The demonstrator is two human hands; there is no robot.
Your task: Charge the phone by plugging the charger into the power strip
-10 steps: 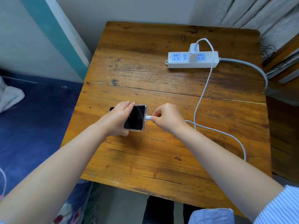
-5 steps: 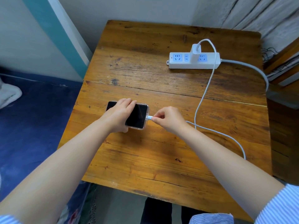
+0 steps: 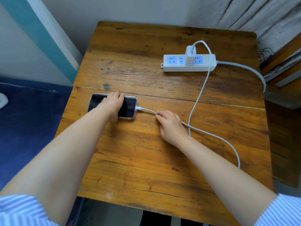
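Fingers first: our left hand (image 3: 112,105) lies flat across the middle of the phone (image 3: 128,107), fingers together and curled over its far edge, pinning it to the table (image 3: 146,160). Our right hand (image 3: 171,126) has its fingertips (image 3: 157,113) closed lightly on the cable (image 3: 200,93), a little right of the phone

Change since half a second ago: the right hand was pinching the connector (image 3: 138,108) at the phone's right end; now it has slid back along the cable, and the connector sits seated in the port with no fingers on it. The phone has also moved left and a little farther from us

Meaning, as we judge it: both ends are joined, since the charger (image 3: 190,53) stands in the power strip (image 3: 189,62) at far right. The task looks essentially complete; the screen is dark, so we cannot confirm charging

Orientation: the phone lies face up at mid-left, long axis running left to right, port end pointing right toward our right hand
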